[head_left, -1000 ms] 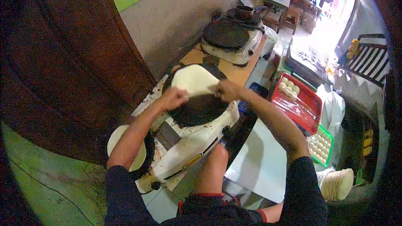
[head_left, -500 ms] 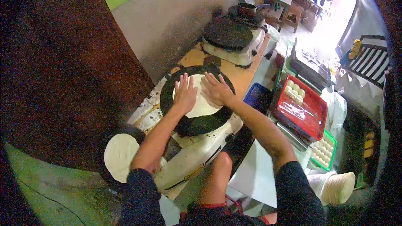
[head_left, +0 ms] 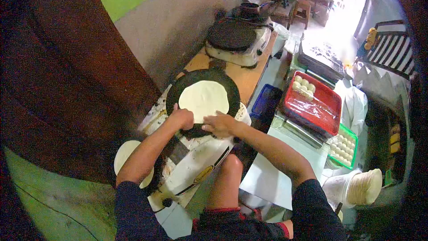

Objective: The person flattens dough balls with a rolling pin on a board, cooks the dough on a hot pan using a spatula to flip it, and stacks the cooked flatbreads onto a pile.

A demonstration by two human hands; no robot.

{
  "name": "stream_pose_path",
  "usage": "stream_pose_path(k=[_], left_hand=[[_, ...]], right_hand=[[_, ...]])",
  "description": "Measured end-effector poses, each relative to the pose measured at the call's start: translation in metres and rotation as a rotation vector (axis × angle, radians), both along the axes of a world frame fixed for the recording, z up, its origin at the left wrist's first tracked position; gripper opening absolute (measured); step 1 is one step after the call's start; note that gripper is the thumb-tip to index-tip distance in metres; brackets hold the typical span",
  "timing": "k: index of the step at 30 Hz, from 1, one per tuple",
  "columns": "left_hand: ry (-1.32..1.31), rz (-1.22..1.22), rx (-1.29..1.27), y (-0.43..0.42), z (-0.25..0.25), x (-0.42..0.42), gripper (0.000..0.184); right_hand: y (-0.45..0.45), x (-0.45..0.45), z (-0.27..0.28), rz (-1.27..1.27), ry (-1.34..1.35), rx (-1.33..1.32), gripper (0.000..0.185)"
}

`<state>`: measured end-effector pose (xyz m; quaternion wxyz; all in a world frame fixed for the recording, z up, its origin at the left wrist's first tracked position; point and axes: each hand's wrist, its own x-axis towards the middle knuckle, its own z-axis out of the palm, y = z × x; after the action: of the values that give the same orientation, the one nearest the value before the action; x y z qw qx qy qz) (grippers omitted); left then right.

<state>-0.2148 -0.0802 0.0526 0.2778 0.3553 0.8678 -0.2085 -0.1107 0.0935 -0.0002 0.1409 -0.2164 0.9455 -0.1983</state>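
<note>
A pale round flatbread [head_left: 204, 100] lies flat on a black round pan [head_left: 232, 85] on the near white stove [head_left: 196, 169]. At its lower left edge is my left hand [head_left: 182, 118], its fingers curled; whether they pinch the edge is hidden. My right hand [head_left: 218, 124] rests at the lower right edge with its fingers spread, touching the dough. Another pale flatbread [head_left: 127, 154] lies on a dark surface at the lower left, partly behind my left forearm.
Beyond sits a second stove with a black plate [head_left: 232, 35] and a small pot [head_left: 249, 10]. On the right are a red tray [head_left: 314, 107] with dough balls, a green tray [head_left: 343, 149] with more, a blue tray [head_left: 266, 100] and a stack of flatbreads [head_left: 365, 187].
The flatbread, earlier held up between both hands, was laid on the pan and pressed with flat palms. Both hands have since drawn back to its near edge, and my left fingers have curled.
</note>
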Motion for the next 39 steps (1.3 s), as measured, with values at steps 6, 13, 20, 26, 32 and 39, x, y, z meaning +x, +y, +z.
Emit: stream_pose_path(k=[6, 13, 20, 26, 32, 39], left_hand=[[0.166, -0.011, 0.328, 0.032, 0.019, 0.005, 0.038], [-0.165, 0.396, 1.117, 0.186, -0.047, 0.131, 0.074], [-0.485, 0.645, 1.192, 0.326, -0.131, 0.16, 0.087], [-0.45, 0.585, 0.992, 0.333, -0.117, 0.162, 0.067], [-0.357, 0.431, 0.857, 0.278, -0.133, 0.187, 0.056], [-0.031, 0.131, 0.728, 0.265, -0.137, 0.211, 0.06]], right_hand=[[0.045, 0.001, -0.002, -0.237, 0.387, 0.201, 0.034], [0.186, 0.145, 0.028, -1.081, 0.911, -0.194, 0.029], [0.387, 0.383, -0.059, -2.01, 0.438, -0.565, 0.077], [0.388, 0.44, -0.058, -1.756, -0.067, -0.786, 0.075], [0.365, 0.412, -0.025, -1.664, 0.705, 0.232, 0.046], [0.404, 0.22, -0.032, -1.43, 0.273, -0.286, 0.059]])
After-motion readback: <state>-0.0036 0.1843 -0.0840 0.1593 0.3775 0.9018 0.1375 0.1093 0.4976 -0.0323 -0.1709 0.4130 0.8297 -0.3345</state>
